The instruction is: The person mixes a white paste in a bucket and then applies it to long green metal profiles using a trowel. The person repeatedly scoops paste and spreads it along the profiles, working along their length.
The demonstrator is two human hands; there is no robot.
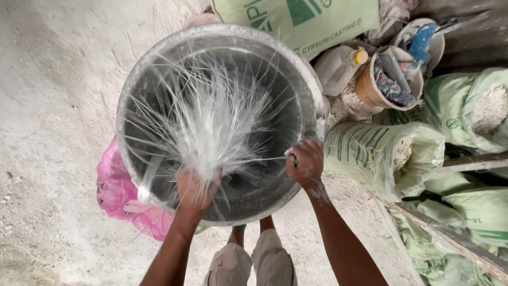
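so the big round metal basin is tilted toward the camera, grey and dusty inside, with a bundle of white glassy fibres fanning out across it.

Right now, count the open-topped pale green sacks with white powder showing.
2. One sack lies right of the metal basin, mouth facing right. Another sack sits at the right edge. Flattened green bags lower right may hide more.
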